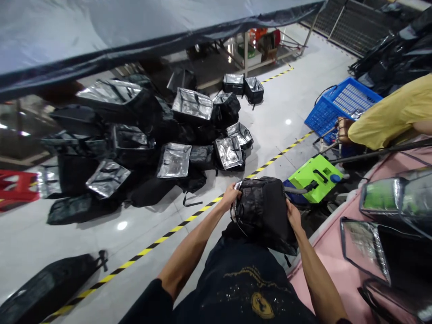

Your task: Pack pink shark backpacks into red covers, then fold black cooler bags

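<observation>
A black insulated bag (265,207) with a dark patterned panel is held in front of my body, between both hands. My left hand (230,197) grips its left edge, where a bit of silver lining shows. On the opposite side, my right hand (294,216) has its fingers wrapped on the edge, partly hidden behind the bag. A loose strap hangs at the bag's lower right. Ahead and to the left, several similar black bags with silver linings lie in a pile (173,160) on the floor.
Yellow-black tape (168,234) crosses the floor. Right of me are a pink-covered table (324,256) bearing more bags, a bright green container (313,177), a blue crate (340,103) and a person in yellow (391,110). A red plastic item (18,191) sits far left; a grey sheet (135,31) hangs overhead.
</observation>
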A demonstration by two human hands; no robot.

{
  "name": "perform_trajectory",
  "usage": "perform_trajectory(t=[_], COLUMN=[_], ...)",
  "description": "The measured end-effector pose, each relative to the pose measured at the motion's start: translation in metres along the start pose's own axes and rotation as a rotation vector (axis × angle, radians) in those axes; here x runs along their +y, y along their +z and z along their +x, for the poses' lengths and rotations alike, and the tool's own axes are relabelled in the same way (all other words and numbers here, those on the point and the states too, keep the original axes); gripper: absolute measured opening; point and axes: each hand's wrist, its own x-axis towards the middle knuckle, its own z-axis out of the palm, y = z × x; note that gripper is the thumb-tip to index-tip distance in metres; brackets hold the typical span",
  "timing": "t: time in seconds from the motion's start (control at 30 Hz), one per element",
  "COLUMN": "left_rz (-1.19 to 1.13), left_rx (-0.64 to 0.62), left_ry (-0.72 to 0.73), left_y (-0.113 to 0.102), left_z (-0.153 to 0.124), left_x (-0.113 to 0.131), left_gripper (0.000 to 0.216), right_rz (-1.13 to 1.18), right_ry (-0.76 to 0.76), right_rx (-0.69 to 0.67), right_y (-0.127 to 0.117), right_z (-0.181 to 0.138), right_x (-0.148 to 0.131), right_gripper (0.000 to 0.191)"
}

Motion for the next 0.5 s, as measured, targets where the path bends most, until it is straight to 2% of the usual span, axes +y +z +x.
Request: perform_trajectory(t=[0.1,0.2,0.3,0.4,0.5], left_rz=[-0.093,-0.207,-0.135,-0.186,-0.386], left_rx=[-0.150,-0.329,-0.432,-0.384,-0.252], left_ry=[-0.017,-0.092,-0.154,-0.131,-0.137], left_y=[-0.020,-0.036,-0.032,-0.015,-0.015], left_z=[-0.020,-0.051,-0.087,-0.113,-0.120], left_x=[-0.016,-0.046,-0.074,-0.077,-0.055], left_gripper=[0.055,0.067,0.064,0.059,0.054], right_rz=[0.112,0.221,0.314,0.375,0.401], right_ry=[0.120,0.089,0.047,0.069,0.068], right_rx=[0.012,-0.012,-0.055,-0.134,-0.183], right_y=[-0.008,-0.021,-0.033,-0.048,-0.059], right_z=[-0.007,-0.012,-0.013,0.003,0.037], right_x=[-0.002,-0.013,-0.035,-0.065,-0.093], right_gripper=[0.090,0.087,0.078,0.072,0.071])
